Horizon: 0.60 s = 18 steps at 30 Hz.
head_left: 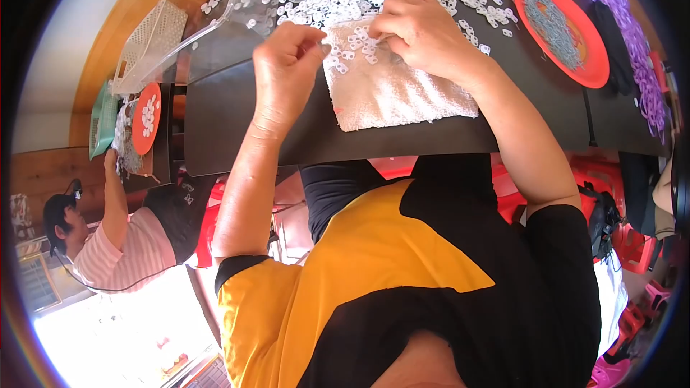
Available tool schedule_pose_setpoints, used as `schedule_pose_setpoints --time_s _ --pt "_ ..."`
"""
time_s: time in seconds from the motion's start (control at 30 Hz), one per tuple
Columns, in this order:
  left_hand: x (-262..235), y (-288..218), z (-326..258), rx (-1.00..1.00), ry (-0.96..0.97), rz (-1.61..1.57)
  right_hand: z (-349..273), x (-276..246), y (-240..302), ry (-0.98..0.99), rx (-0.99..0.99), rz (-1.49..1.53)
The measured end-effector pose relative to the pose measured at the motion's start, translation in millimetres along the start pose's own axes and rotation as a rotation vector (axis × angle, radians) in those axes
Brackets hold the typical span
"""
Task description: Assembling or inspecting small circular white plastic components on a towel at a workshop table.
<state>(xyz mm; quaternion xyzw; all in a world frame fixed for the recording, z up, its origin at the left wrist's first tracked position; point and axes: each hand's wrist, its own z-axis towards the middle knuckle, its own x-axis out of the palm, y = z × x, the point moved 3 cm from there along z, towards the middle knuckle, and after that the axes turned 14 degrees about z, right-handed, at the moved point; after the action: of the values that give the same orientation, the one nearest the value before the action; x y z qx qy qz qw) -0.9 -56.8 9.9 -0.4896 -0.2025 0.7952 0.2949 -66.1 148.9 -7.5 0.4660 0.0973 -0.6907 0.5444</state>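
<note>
A beige cloth (406,97) lies on the dark table in front of me, with several small white two-holed plastic pieces (353,47) on its far left part. My left hand (286,68) is at the cloth's left edge, thumb and fingertips pinched together; whatever is between them is too small to make out. Over the cloth's far side my right hand (420,36) curls its fingers down beside the white pieces, its fingertips partly hidden. A large heap of the same white pieces (345,0) spreads just beyond both hands.
At the right, a red plate (599,65) holds thin grey metal pins (553,29). Purple strands (632,50) hang along the table's far right. Clear plastic bins (215,25) stand left and beyond. Farther left, a co-worker (122,241) reaches toward another red plate (147,118).
</note>
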Motion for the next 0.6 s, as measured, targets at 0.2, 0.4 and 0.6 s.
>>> schedule_pose_setpoints --time_s 0.2,0.4,0.6 --pt "17.7 18.8 -14.8 0.01 0.145 0.207 -0.1 -6.0 8.3 0.258 0.061 0.031" --pt "18.8 1.8 -14.8 -0.045 0.083 -0.007 1.1 -12.5 -6.5 0.142 0.066 0.149" --pt "40.9 -31.1 -0.7 0.227 0.103 0.171 4.3 -29.6 -9.6 0.072 0.292 0.453"
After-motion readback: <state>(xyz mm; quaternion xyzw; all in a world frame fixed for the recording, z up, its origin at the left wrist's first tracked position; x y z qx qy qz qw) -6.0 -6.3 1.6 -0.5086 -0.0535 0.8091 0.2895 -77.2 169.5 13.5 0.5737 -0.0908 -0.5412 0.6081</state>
